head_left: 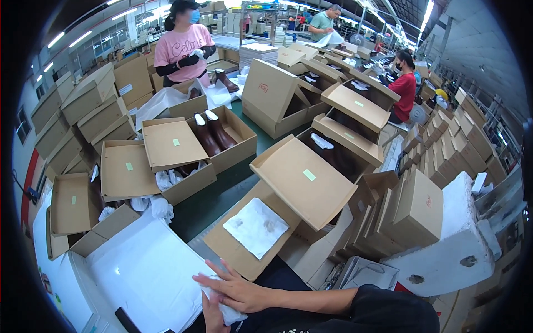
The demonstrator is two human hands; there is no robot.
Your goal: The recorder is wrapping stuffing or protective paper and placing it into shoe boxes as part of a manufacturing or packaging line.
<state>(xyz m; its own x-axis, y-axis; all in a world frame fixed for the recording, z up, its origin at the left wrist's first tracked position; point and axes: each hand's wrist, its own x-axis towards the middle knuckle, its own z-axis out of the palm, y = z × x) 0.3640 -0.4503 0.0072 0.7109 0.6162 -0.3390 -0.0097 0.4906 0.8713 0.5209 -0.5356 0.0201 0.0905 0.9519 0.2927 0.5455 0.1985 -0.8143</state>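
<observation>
Two bare hands press a crumpled wad of white tissue paper at the near edge of a packing bench crowded with open shoe boxes.

The right hand (239, 291) lies fingers spread over the tissue wad (226, 312), its grip open and flat on the paper; the left hand (214, 316) sits beneath, mostly hidden, so I cannot tell whether its grip is closed. Just left of the hands a large white paper sheet (147, 272) covers the bench (208, 202) (green where bare). Directly beyond them an open cardboard box lid (236, 252) carries a folded white tissue (256, 226). Farther back, toward the bench's far left, an open box (233, 147) holds a pair of brown boots (214, 133). A person in a pink shirt (183, 47) stands at the far edge.
</observation>
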